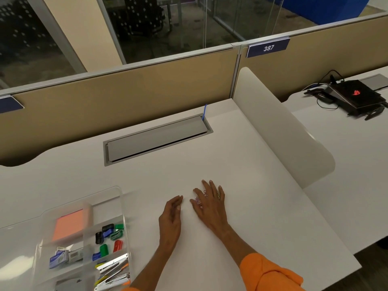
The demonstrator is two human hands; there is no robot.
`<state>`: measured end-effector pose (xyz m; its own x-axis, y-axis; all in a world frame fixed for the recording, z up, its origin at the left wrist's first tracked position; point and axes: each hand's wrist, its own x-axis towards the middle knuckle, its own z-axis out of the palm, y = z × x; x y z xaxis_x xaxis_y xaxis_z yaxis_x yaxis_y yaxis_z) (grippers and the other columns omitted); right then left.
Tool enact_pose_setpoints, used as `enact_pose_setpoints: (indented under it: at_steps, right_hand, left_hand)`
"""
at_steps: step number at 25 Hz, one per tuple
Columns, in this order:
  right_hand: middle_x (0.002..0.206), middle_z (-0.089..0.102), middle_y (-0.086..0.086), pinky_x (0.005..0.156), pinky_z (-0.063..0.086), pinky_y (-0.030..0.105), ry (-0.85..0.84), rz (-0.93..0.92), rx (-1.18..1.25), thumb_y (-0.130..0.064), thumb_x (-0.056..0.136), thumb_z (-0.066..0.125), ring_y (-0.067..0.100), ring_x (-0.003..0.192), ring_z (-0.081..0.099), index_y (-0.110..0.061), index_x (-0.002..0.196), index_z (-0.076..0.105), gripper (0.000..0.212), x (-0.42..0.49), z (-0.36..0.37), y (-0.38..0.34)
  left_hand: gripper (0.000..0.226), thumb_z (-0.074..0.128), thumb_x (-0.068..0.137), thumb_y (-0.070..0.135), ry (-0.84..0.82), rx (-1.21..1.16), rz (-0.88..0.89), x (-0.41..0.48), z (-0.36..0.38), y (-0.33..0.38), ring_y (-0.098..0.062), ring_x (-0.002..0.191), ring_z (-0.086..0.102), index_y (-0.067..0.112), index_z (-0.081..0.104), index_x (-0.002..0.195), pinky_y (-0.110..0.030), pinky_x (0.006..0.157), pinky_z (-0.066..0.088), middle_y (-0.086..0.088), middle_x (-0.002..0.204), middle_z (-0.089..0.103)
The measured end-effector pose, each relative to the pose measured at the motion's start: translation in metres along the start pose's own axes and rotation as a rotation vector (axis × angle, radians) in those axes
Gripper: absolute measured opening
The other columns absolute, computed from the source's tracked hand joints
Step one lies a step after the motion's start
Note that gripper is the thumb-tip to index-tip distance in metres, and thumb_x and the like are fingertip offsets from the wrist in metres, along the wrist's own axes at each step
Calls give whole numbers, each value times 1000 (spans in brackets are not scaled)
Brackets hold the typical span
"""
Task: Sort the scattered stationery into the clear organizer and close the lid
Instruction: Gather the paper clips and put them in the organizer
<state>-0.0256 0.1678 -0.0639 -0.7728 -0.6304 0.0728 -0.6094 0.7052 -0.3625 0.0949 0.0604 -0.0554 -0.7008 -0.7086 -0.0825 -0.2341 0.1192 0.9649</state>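
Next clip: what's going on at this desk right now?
A person is tidying stationery into a clear organizer at the lower left of a white desk. It already holds a pink sticky pad, coloured binder clips and staplers, lid open. The right hand lies flat over a small pile of paper clips; the left hand is cupped beside it, apparently gathering them.

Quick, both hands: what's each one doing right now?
Left hand: open, holding nothing.
Right hand: open, flat over the paper clips on the desk.
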Motion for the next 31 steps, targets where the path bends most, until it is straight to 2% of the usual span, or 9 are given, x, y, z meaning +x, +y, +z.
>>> enact_pose_setpoints:
  at_steps: [4,7,10,14,16,18,21,25,31]
  right_hand:
    - [136,56,5,114,24,39,115,-19,67,-26,97,50,21,133,48,-20,111,67,22,0,2,4]
    - [132,58,3,111,32,36,145,-15,194,-26,95,57,19,128,51,-19,108,68,18,1,-2,8]
    - [142,48,-2,113,31,31,134,23,328,-49,86,64,13,135,40,-21,126,58,49,-4,-12,26]
    - [160,19,-5,121,14,30,-21,-34,226,-80,70,57,9,149,12,-18,151,22,108,-22,-22,64]
    - [162,10,-4,122,9,32,-80,-117,106,-88,66,52,10,150,3,-14,153,11,122,-28,-23,70]
    - [163,8,0,122,8,37,-114,-159,15,-92,64,47,13,151,2,-10,153,10,126,-25,-21,68]
    - [163,6,3,123,5,38,-155,-157,-26,-93,67,40,15,151,-1,-10,154,9,124,-12,-19,58]
    - [163,9,2,124,5,38,-183,-187,-12,-88,74,38,15,151,1,-14,154,11,112,5,-18,48]
    - [161,19,3,123,13,39,-164,-291,-42,-59,95,32,20,150,9,-18,150,29,69,11,-16,44]
  left_hand:
    - [39,53,95,-2,-10,14,-1,0,0,2,1,116,60,25,59,123,-14,100,45,13,121,67]
    - [44,52,93,-7,-43,44,0,3,-1,3,0,115,60,27,60,121,-12,99,45,13,121,67]
    - [43,54,93,-4,-123,172,59,8,-2,3,-1,118,58,24,60,125,-20,103,45,15,126,64]
    - [47,57,94,2,-287,409,225,15,-3,4,0,128,48,17,52,138,-17,110,36,12,140,52]
    - [49,53,92,-6,-283,412,249,17,1,5,-4,127,50,14,53,136,-20,109,37,8,139,54]
    - [47,50,89,-13,-198,341,188,19,8,8,-8,120,56,10,59,129,-24,105,43,3,131,61]
    - [41,52,88,-13,-73,192,-31,24,21,17,-3,104,64,13,67,116,-24,96,51,5,113,69]
    - [31,60,83,-11,-71,70,-232,30,37,31,-7,90,71,9,70,105,-23,86,56,-1,99,74]
    - [38,53,82,-15,-138,77,-292,35,61,49,-13,94,70,5,67,111,-22,87,54,-7,102,73]
